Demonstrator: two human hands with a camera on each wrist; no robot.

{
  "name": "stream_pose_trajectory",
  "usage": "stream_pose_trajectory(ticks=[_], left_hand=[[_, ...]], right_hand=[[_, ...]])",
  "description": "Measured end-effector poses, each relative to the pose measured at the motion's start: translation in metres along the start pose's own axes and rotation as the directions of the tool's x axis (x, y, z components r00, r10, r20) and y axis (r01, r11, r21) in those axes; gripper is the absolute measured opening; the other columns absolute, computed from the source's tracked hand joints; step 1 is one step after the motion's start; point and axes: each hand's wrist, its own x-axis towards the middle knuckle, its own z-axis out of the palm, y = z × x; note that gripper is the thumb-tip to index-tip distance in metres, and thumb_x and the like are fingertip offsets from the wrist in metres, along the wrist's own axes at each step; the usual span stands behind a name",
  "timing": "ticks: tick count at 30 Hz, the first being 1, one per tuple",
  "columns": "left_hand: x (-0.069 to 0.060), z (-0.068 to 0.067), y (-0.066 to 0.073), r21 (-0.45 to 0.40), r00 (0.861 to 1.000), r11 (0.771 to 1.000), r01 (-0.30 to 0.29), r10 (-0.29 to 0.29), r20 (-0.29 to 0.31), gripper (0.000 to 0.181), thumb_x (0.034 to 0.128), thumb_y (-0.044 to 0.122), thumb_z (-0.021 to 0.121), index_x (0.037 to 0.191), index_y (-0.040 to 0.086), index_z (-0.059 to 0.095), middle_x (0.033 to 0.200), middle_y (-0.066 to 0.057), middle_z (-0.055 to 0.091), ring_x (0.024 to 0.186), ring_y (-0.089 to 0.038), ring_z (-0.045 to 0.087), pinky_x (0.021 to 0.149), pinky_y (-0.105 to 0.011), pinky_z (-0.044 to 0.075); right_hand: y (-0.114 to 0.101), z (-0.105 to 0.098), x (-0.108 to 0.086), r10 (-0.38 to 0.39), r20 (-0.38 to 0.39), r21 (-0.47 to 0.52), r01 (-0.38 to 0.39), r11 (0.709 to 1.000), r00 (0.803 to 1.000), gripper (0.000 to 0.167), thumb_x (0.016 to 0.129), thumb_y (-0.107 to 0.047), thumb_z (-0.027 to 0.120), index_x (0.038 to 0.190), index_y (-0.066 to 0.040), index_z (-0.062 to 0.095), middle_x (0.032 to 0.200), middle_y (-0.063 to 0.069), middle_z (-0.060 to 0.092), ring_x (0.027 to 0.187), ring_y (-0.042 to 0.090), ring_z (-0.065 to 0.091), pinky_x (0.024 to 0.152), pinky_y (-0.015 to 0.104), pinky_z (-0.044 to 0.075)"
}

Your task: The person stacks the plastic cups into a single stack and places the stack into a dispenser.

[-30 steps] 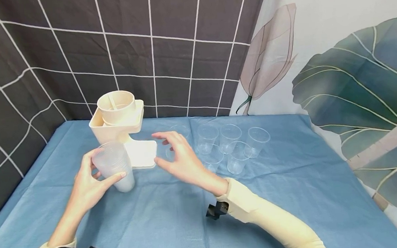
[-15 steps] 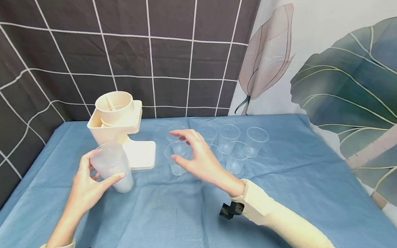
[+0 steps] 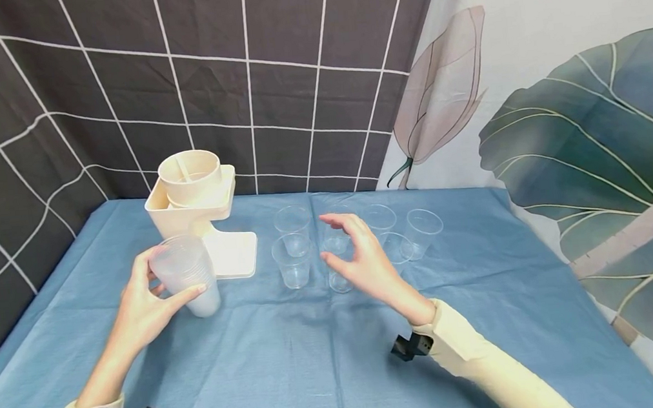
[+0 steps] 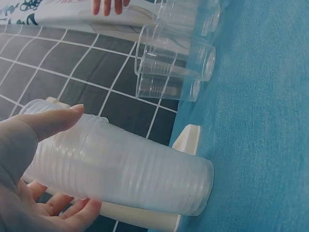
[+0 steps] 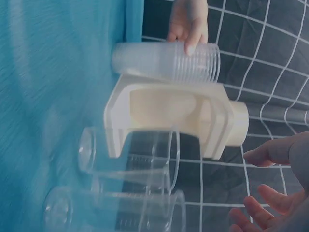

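In the head view my left hand (image 3: 145, 301) grips a nested stack of clear plastic cups (image 3: 193, 274), thumb on the near side. The left wrist view shows the stack (image 4: 130, 164) standing slightly tilted, with its base at or near the cloth. My right hand (image 3: 370, 268) is over the single clear cups, thumb and fingers spread apart, holding nothing. It partly hides some of these cups. Two visible ones, the front cup (image 3: 294, 271) and the back cup (image 3: 292, 216), stand to its left. Another cup (image 3: 424, 234) stands at the right end of the group.
Behind the stack stands a cream-coloured holder (image 3: 218, 200) with a round divided top (image 3: 191, 177) and a flat white base plate (image 3: 234, 254). Blue cloth (image 3: 282, 363) covers the table. A dark gridded curtain (image 3: 206, 91) hangs behind, a leaf-patterned one at right.
My right hand has moved to the right, from beside the holder's base plate to over the cups, uncovering the two left cups. My left hand and the stack have stayed in place.
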Motion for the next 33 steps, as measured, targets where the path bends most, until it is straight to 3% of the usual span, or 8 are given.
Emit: stream_pose_trajectory(ticks=[19, 33], left_hand=[[0.0, 0.0, 0.0, -0.003, 1.0, 1.0, -0.001, 0.001, 0.004, 0.091, 0.0762, 0.022, 0.081, 0.145, 0.001, 0.025, 0.135, -0.027, 0.041, 0.12, -0.041, 0.043, 0.097, -0.066, 0.039], [0.0, -0.001, 0.001, -0.003, 1.0, 1.0, 0.008, -0.008, 0.007, 0.091, 0.0766, 0.022, 0.081, 0.145, 0.002, 0.025, 0.137, -0.026, 0.04, 0.12, -0.04, 0.043, 0.098, -0.065, 0.039]], right_hand=[[0.024, -0.031, -0.003, 0.089, -0.046, -0.014, -0.09, 0.996, 0.995, 0.055, 0.079, -0.002, 0.073, 0.131, -0.005, 0.054, 0.128, 0.012, 0.056, 0.12, 0.027, 0.051, 0.106, 0.041, 0.041], [0.044, -0.05, -0.012, 0.169, -0.072, -0.02, -0.171, 0.985, 0.983, 0.061, 0.079, -0.012, 0.078, 0.133, -0.007, 0.052, 0.134, 0.012, 0.053, 0.123, 0.027, 0.049, 0.108, 0.043, 0.039]])
